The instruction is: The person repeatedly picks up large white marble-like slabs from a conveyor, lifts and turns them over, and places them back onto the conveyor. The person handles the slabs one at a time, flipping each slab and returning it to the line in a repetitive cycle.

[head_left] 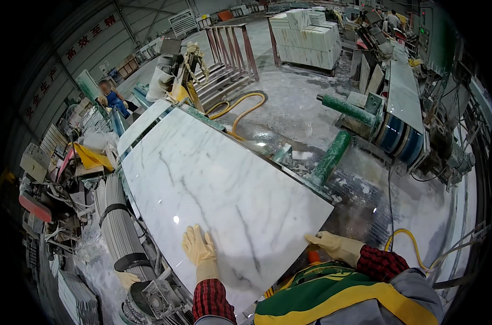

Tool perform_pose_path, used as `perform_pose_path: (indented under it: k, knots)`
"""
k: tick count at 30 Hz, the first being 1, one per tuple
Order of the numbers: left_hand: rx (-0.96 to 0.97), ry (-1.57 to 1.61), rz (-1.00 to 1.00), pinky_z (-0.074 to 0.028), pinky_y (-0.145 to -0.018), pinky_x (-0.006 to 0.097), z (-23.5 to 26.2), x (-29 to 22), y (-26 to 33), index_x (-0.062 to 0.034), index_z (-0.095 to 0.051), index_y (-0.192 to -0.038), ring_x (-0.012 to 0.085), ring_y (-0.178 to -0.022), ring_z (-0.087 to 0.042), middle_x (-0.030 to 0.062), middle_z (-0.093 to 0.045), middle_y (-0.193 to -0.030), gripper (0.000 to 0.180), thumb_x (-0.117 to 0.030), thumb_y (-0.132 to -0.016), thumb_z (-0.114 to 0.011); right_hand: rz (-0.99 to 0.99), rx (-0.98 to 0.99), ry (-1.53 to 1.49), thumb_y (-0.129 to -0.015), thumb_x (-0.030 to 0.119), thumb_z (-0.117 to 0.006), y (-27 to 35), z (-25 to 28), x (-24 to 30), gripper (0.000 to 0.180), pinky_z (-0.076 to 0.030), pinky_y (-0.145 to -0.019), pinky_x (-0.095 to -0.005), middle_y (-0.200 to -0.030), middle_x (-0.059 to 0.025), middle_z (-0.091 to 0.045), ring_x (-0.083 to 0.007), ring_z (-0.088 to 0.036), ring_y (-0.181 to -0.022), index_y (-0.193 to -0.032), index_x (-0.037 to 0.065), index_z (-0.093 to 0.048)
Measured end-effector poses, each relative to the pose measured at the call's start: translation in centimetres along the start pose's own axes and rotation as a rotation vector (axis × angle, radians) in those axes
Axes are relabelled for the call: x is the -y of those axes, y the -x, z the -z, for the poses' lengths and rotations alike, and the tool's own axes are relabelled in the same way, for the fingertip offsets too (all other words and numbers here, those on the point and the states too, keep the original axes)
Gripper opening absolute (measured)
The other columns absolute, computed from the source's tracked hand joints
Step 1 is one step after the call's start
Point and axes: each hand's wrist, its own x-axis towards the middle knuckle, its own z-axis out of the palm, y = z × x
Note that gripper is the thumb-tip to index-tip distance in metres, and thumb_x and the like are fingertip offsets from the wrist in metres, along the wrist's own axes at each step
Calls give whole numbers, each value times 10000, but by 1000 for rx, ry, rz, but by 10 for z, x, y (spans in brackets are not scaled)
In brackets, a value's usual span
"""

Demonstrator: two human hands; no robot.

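Note:
A large white marble slab (219, 179) with grey veins lies flat in front of me on a machine bed. My left hand (200, 252), in a cream rubber glove, rests palm down on its near left part with the fingers spread. My right hand (338, 246), gloved the same way, is at the slab's near right edge. Its fingers are bent around that edge, and their undersides are hidden. A narrower white slab strip (143, 127) lies just beyond the far end of the large one.
Green rollers (332, 157) stick out on the right, near a conveyor (406, 103). A yellow hose (246, 105) crosses the wet floor. Stacked slabs (308, 40) and a metal rack (232, 54) stand behind. Left are a grey ribbed bundle (118, 222) and a person in blue (115, 100).

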Motion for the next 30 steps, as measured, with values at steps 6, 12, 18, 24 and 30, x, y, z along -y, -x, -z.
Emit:
perform_pose_path:
  k: [6,12,18,24,30]
  knots:
    - [-18,-4,-16,-336,-1136,536,5,3,5,-111,-578,-1394,423,-1351,-479,191,-536,-1473,491,-345,-964,-613,-20,-27,-4,-933,537,-709,9,-7,6,656,-510,-944,-378,-1082,-185,-738,-252,-688,-1022,-1063,-105,-682]
    - [-78,64,-72,-339,-1157,523,-3,2,4,-91,-611,-1371,428,-1348,-487,219,-560,-1450,479,-346,-965,-609,0,-23,-72,-942,493,-724,5,-4,-7,586,-520,-898,-365,-1071,-153,-726,-240,-681,-995,-1093,-72,-687]
    - [68,107,-48,-327,-1177,513,23,-25,2,-18,-607,-1374,415,-1370,-490,216,-574,-1452,470,-324,-1018,-578,64,-24,-144,-884,555,-769,16,1,-6,593,-540,-902,-345,-966,-117,-737,-222,-691,-952,-1020,-22,-742]
    - [-186,-117,-247,-439,-1092,507,2,5,15,-11,-676,-1301,411,-1240,-595,237,-656,-1324,508,-415,-1058,-485,105,-27,-81,-880,613,-738,14,-2,-4,629,-550,-846,-355,-958,-139,-749,-224,-703,-886,-958,-10,-765]
    - [-75,-89,-163,-406,-1130,516,-6,10,19,-34,-671,-1325,416,-1294,-561,227,-658,-1327,527,-449,-1053,-494,35,57,-53,-876,605,-756,-1,6,-20,694,-529,-959,-356,-1093,-165,-716,-237,-689,-1028,-1104,-47,-688]
